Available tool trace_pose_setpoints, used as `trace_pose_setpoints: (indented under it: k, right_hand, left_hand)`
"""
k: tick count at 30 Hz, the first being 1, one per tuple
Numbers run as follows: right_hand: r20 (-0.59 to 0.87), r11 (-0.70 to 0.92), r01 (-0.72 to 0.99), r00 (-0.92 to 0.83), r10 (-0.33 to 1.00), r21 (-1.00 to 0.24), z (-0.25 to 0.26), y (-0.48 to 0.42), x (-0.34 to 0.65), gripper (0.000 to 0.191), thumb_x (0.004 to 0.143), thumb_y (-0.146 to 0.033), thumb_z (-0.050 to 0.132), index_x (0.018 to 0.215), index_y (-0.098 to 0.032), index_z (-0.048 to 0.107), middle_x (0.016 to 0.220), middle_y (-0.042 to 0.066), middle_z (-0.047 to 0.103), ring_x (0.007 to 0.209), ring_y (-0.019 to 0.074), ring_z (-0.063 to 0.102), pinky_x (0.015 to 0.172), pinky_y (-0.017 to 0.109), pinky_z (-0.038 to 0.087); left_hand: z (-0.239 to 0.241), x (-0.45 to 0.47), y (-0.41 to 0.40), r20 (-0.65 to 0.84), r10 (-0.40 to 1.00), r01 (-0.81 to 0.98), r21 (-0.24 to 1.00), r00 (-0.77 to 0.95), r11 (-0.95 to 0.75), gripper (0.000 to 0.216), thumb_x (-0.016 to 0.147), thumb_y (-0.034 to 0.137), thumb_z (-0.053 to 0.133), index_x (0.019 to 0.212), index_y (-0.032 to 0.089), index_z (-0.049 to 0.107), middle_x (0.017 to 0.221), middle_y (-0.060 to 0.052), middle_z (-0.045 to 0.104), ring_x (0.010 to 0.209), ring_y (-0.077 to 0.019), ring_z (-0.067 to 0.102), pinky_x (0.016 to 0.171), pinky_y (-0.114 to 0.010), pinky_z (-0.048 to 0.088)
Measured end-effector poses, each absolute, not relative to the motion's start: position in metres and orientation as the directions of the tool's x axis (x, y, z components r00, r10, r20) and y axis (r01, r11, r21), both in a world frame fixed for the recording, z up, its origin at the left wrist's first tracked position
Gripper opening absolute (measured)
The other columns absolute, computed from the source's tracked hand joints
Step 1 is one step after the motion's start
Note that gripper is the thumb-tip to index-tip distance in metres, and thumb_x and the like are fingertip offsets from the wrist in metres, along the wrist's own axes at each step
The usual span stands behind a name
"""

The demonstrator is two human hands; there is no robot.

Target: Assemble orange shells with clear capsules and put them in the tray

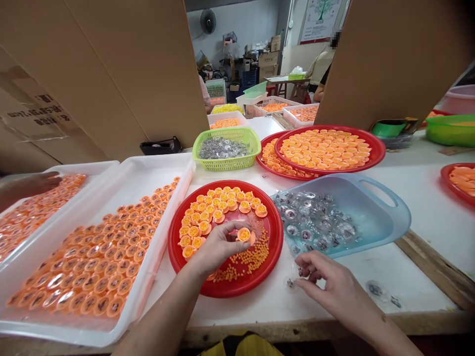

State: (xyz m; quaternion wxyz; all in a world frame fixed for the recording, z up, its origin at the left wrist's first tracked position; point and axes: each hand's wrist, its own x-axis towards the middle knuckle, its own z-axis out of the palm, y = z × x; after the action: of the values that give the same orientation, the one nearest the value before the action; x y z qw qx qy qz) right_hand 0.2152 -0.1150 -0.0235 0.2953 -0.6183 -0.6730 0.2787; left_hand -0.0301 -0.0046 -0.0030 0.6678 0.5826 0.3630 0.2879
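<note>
My left hand (218,244) hovers over a red round tray (276,237) and pinches a small orange cup (244,234) filled with yellow beads. Rows of similar filled cups (218,207) and loose yellow beads (252,257) lie in that tray. My right hand (326,277) rests on the white table just right of the tray, fingers curled on a small clear plastic lid (291,282). Right behind it, a pale blue scoop tray (386,212) holds several clear lids (315,225).
A white tray (148,282) of finished capped orange cups sits at left, another white tray (104,168) beyond it with someone's hand (40,183) on it. A green basket (226,148) and stacked red trays (374,151) stand behind. Cardboard screens rise on both sides.
</note>
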Motion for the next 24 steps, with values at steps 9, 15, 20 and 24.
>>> trace_pose_setpoints:
  k: [9, 15, 20, 24]
  right_hand:
    - [0.114, 0.139, 0.347, -0.091, 0.989, -0.928, -0.001, -0.072, 0.175, 0.023, 0.077, -0.023, 0.066, 0.100, -0.020, 0.060, 0.090, 0.002, 0.063, 0.081, 0.0160, 0.060, 0.073, 0.029, 0.052]
    - [0.156, 0.273, 0.467, -0.274, 0.949, -0.841, 0.006, -0.054, 0.157, 0.026, 0.081, -0.020, 0.063, 0.107, -0.024, 0.064, 0.095, 0.003, 0.066, 0.080, 0.0149, 0.061, 0.070, 0.028, 0.051]
    - [0.194, 0.320, 0.540, -0.277, 0.941, -0.778, 0.014, -0.048, 0.157, 0.023, 0.083, -0.023, 0.063, 0.105, -0.024, 0.065, 0.093, 0.003, 0.066, 0.080, 0.0152, 0.062, 0.071, 0.028, 0.051]
    - [0.225, 0.336, 0.552, -0.261, 0.939, -0.763, 0.021, -0.048, 0.156, 0.023, 0.083, -0.026, 0.064, 0.105, -0.024, 0.064, 0.090, 0.002, 0.065, 0.077, 0.0147, 0.062, 0.069, 0.026, 0.051]
  left_hand:
    - [-0.017, -0.019, -0.011, -0.128, 0.775, 0.025, 0.989, 0.619, 0.144, 0.025, 0.067, 0.015, 0.068, 0.086, 0.013, 0.052, 0.077, 0.002, 0.053, 0.068, -0.0090, 0.050, 0.063, -0.022, 0.040]
    - [-0.014, -0.029, -0.011, -0.116, 0.765, 0.022, 0.991, 0.633, 0.132, 0.023, 0.069, 0.020, 0.070, 0.089, 0.010, 0.063, 0.073, -0.001, 0.058, 0.064, -0.0104, 0.050, 0.061, -0.024, 0.039]
    - [-0.012, -0.033, -0.010, -0.114, 0.787, -0.176, 0.946, 0.607, 0.273, 0.039, 0.072, 0.025, 0.073, 0.108, 0.014, 0.062, 0.102, -0.008, 0.063, 0.089, -0.0174, 0.059, 0.080, -0.029, 0.045]
    - [-0.018, -0.028, -0.012, -0.128, 0.800, -0.418, 0.798, 0.586, 0.434, 0.032, 0.070, 0.025, 0.076, 0.098, 0.013, 0.066, 0.097, -0.007, 0.064, 0.087, -0.0143, 0.060, 0.082, -0.027, 0.046]
